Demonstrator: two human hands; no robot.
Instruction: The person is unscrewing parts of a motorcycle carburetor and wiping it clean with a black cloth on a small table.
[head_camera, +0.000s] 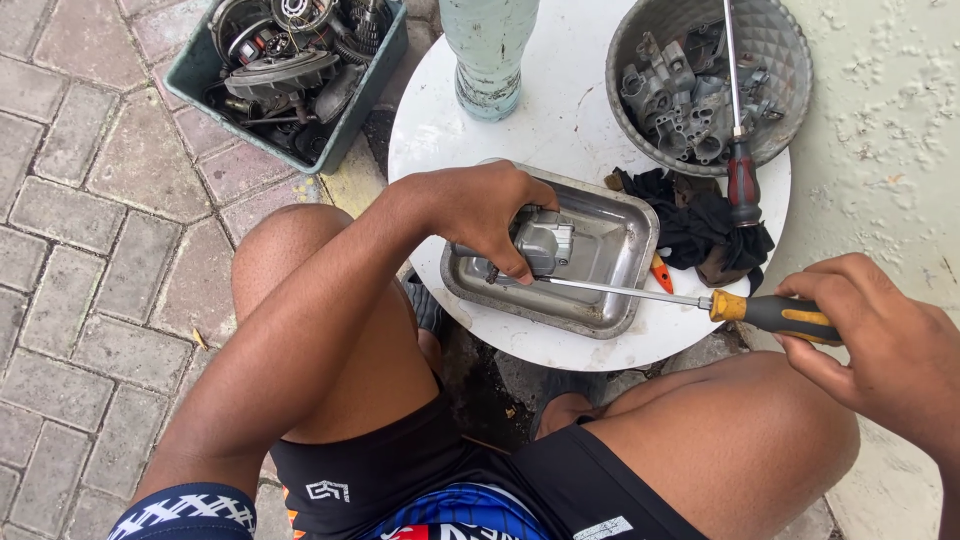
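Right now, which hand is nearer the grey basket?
Right. The right hand holds a screwdriver below the grey basket; the left hand is farther left, over the metal tray.

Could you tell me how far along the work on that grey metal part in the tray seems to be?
Already done, by the look of it: other grey castings lie loose in the grey basket. In hand: the left hand steadies the grey metal part over the steel tray, while the right hand holds a yellow-and-black screwdriver with its tip at the part. Left: the part looks still assembled; which screws remain is hidden.
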